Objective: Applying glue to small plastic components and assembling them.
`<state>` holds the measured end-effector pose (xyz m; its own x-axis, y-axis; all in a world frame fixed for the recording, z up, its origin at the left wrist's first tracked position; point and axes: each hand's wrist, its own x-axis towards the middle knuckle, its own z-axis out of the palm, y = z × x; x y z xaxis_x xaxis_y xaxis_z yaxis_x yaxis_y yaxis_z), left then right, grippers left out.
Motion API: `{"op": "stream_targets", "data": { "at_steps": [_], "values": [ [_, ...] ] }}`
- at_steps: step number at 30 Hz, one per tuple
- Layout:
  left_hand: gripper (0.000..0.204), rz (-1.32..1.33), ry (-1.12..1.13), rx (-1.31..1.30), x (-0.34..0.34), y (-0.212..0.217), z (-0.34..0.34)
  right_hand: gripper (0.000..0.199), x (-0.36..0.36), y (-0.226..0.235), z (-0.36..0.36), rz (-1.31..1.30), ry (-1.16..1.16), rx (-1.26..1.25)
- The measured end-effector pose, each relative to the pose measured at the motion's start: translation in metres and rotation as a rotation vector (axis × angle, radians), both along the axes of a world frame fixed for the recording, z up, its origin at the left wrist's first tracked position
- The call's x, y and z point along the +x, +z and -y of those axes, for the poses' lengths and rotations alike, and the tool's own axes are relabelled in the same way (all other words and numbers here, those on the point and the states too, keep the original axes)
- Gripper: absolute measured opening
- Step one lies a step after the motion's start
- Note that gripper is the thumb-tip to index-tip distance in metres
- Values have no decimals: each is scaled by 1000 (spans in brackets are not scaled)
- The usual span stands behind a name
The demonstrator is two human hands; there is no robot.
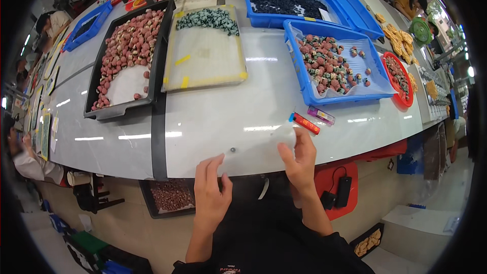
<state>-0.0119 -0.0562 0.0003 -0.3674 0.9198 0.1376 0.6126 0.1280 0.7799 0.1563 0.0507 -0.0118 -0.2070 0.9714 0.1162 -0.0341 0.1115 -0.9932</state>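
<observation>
My right hand (301, 157) is closed around a pale, whitish rounded thing (285, 135); its exact kind does not show against the white table. My left hand (212, 186) is at the table's front edge, its thumb apart from its fingers and nothing seen in it. Just beyond its fingertips, a small dark grey-green bead-like piece (233, 149) lies on the table (203, 122). Past my right hand lie a red lighter (306, 124) with a blue end and a purple lighter (321, 115).
A black tray (119, 109) and a blue tray (335, 99) hold reddish-pink round pieces. Between them is a yellowish board (203, 61) with small green pieces. Another blue tray (269, 20) holds black pieces. A red basket (406, 102) stands at the right. Other people work around.
</observation>
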Motion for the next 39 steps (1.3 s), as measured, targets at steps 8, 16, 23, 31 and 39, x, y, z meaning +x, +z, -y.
{"op": "stream_targets", "data": {
  "at_steps": [8,16,23,31,39],
  "values": [
    [30,-199,-25,95,-3,-15,-36,30,23,-13,28,-23,-117,-1],
    [13,-202,-15,146,-2,-22,-44,28,32,-27,41,133,-214,116],
    [12,-123,-46,146,-10,-25,-43,28,29,-24,41,152,-193,167],
    [16,-73,-100,96,-16,-16,-41,38,28,-13,44,88,-241,30],
    [14,-48,-111,127,-16,-20,-45,42,30,-14,45,52,-233,65]
  ]
}}
